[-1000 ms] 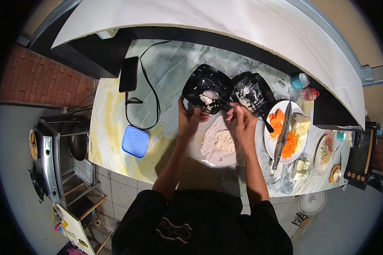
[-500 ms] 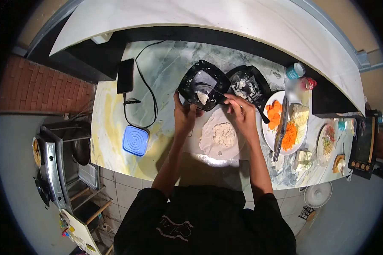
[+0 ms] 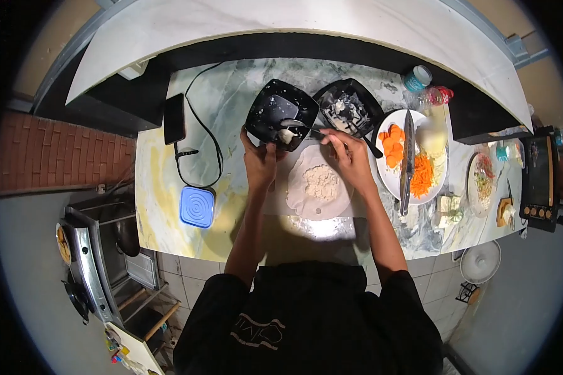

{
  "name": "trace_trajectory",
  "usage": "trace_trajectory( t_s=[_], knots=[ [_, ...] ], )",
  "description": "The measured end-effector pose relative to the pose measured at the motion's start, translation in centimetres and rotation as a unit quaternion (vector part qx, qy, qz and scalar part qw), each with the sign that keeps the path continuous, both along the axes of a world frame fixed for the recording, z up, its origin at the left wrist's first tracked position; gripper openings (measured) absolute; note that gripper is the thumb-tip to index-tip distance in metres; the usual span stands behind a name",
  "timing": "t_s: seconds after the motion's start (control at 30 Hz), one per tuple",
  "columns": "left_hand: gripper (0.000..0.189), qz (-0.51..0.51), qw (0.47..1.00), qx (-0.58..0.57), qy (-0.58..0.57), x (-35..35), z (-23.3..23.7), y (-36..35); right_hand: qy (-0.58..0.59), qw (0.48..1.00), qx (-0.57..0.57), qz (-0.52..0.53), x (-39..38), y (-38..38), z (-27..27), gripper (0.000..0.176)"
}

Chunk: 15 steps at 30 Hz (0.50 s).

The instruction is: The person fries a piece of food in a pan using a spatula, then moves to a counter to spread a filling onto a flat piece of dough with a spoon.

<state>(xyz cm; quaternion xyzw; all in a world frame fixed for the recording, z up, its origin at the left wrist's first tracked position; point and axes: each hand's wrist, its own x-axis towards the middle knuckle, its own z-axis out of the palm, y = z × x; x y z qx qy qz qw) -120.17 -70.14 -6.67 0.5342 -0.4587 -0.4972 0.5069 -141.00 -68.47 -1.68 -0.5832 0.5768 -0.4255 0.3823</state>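
My left hand [image 3: 261, 164] grips the near left rim of a black square bowl [image 3: 272, 103], which is tilted. A little white paste lies at the bowl's near side. Between the fingers of my right hand [image 3: 350, 153] is the handle of a spoon [image 3: 292, 124], its head inside the bowl by the paste. Below both hands lies a flat round of dough [image 3: 303, 199], with a crumbly pale filling [image 3: 322, 182] spread over its middle. Behind my right hand stands a second black bowl [image 3: 350, 112] smeared with white bits, a dark handle sticking out of it.
To the right, a white plate [image 3: 389, 181] holds orange slices and shreds, with a knife [image 3: 408, 162] across it. Further right is another plate [image 3: 480, 203]. A phone [image 3: 174, 119] with a cable and a blue lidded box [image 3: 197, 207] lie left. A bottle [image 3: 426, 97] stands behind.
The spoon's head now sits lower in the bowl, at the paste. The whole view has shifted slightly, and both hands remain on the bowl and spoon.
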Motion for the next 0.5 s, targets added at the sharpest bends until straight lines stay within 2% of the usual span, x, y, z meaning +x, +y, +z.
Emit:
trace_trajectory(
  t_s=[0.07,0.1,0.13,0.17,0.33,0.5],
  knots=[
    [0.076,0.0,0.999,-0.013,-0.031,-0.1,0.4,0.3,0.003,0.999,-0.033,0.028,0.1,-0.6,-0.6,0.024],
    [0.076,-0.005,0.999,-0.013,-0.032,-0.1,0.4,0.4,0.013,0.995,-0.094,0.04,0.4,-1.1,-1.2,0.023],
    [0.075,-0.008,0.997,-0.025,-0.068,0.0,0.4,0.5,0.012,0.995,-0.094,0.038,0.3,-1.0,-1.6,0.023],
    [0.074,-0.009,0.994,-0.036,-0.104,0.0,0.3,0.6,0.021,0.995,-0.088,0.04,0.2,-0.9,-2.0,0.023],
    [0.071,0.007,0.995,-0.037,-0.087,-0.1,-0.2,0.6,0.03,0.998,-0.036,0.048,0.4,0.4,-1.7,0.026],
    [0.072,-0.005,0.998,-0.011,-0.058,-0.1,-0.4,0.3,-0.044,0.999,0.012,0.024,0.6,0.8,-3.0,0.028]
  ],
)
